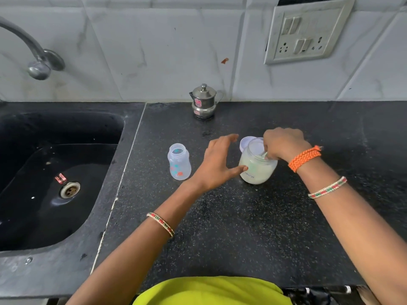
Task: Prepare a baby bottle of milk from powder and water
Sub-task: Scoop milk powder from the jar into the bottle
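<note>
A clear jar of white milk powder [256, 168] stands open on the black counter [220, 227], its white lid [245, 143] lying just behind it. My right hand [284, 143] reaches into the jar's mouth, fingers pinched on a pale scoop [263, 155] that dips into the powder. My left hand [218, 164] is spread, thumb touching the jar's left side, fingers apart and blurred. An uncapped, empty baby bottle [178, 161] with coloured prints stands upright to the left of that hand.
A small lidded steel pot [203, 102] stands at the back by the tiled wall. A black sink [55, 172] with a drain and a small red item lies to the left, under a tap [37, 60]. A switch panel [306, 31] is on the wall.
</note>
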{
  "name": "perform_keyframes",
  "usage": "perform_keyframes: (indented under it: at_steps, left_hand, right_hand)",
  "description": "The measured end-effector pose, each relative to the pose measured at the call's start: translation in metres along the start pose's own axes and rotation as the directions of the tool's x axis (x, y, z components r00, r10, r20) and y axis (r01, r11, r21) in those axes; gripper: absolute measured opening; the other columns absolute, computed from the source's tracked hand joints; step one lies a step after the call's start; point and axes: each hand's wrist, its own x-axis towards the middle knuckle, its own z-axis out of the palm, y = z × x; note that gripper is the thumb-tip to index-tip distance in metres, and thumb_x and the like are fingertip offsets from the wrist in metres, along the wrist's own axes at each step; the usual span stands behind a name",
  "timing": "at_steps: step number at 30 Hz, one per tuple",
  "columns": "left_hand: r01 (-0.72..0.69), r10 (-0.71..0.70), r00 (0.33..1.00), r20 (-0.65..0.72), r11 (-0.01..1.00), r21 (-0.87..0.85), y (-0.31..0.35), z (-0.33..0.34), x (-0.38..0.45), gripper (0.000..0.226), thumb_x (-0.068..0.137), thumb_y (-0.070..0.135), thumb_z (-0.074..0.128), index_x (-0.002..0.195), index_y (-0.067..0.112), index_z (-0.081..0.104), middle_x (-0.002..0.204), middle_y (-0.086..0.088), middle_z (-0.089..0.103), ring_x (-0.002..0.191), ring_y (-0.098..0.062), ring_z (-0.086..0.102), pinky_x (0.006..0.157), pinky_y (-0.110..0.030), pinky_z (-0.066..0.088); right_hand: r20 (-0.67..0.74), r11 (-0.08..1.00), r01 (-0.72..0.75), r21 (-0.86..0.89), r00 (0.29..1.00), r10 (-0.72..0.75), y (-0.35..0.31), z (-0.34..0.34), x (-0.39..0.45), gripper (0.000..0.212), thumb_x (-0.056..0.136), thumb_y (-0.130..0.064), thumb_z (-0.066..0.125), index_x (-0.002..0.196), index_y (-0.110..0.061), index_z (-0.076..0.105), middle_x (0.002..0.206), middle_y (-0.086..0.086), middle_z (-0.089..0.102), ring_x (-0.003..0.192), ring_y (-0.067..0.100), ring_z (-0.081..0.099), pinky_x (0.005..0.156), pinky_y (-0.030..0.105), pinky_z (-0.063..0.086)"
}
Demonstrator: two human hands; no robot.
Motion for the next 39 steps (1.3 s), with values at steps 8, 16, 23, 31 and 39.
perform_keyframes:
  at_steps: [8, 16, 23, 31, 39]
  left_hand:
    - [0.001, 0.003, 1.000, -0.019, 0.986, 0.169, -0.014, -0.005, 0.016, 0.046, 0.084, 0.006, 0.058, 0.129, 0.015, 0.050, 0.129, -0.001, 0.055, 0.123, -0.023, 0.036, 0.101, -0.029, 0.027]
    - [0.004, -0.004, 1.000, 0.003, 0.978, 0.210, -0.015, -0.004, 0.010, 0.042, 0.085, 0.009, 0.057, 0.126, 0.020, 0.053, 0.127, 0.001, 0.056, 0.122, -0.025, 0.035, 0.100, -0.040, 0.030]
    - [0.016, -0.018, 1.000, 0.005, 0.984, 0.177, -0.012, -0.005, 0.005, 0.038, 0.087, 0.009, 0.058, 0.122, 0.022, 0.056, 0.126, 0.003, 0.056, 0.121, -0.022, 0.035, 0.098, -0.039, 0.029]
    - [0.028, -0.029, 1.000, 0.003, 0.987, 0.159, -0.010, -0.006, 0.000, 0.037, 0.086, 0.007, 0.057, 0.119, 0.023, 0.058, 0.125, 0.004, 0.056, 0.121, -0.022, 0.035, 0.099, -0.040, 0.030]
    - [0.046, -0.044, 0.999, -0.016, 0.989, 0.140, -0.013, -0.006, -0.005, 0.035, 0.087, 0.007, 0.056, 0.116, 0.026, 0.059, 0.123, 0.005, 0.057, 0.119, -0.020, 0.036, 0.099, -0.040, 0.032]
  right_hand:
    - [-0.311, 0.961, 0.049, 0.272, 0.950, 0.039, 0.007, 0.001, -0.006, 0.019, 0.082, -0.014, 0.064, 0.101, -0.011, 0.066, 0.105, 0.011, 0.064, 0.099, 0.032, 0.057, 0.072, 0.038, 0.042]
    - [-0.304, 0.932, -0.008, 0.363, 0.944, 0.126, 0.003, 0.024, -0.005, 0.013, 0.082, -0.020, 0.065, 0.091, -0.011, 0.069, 0.105, 0.006, 0.065, 0.112, 0.031, 0.048, 0.096, 0.044, 0.033]
    - [-0.205, 0.887, -0.009, 0.463, 0.972, 0.117, 0.003, 0.030, -0.007, 0.013, 0.080, -0.029, 0.068, 0.083, -0.017, 0.073, 0.102, 0.004, 0.066, 0.112, 0.030, 0.050, 0.101, 0.045, 0.025]
    - [-0.040, 0.778, -0.032, 0.628, 0.997, 0.073, 0.011, 0.026, -0.005, 0.030, 0.082, -0.034, 0.067, 0.080, -0.004, 0.073, 0.101, 0.007, 0.069, 0.093, 0.024, 0.049, 0.091, 0.043, 0.025]
    - [-0.030, 0.642, -0.060, 0.764, 0.991, 0.128, 0.030, 0.018, -0.011, 0.030, 0.086, -0.026, 0.063, 0.095, 0.001, 0.071, 0.094, 0.010, 0.065, 0.103, 0.032, 0.057, 0.103, 0.055, 0.035]
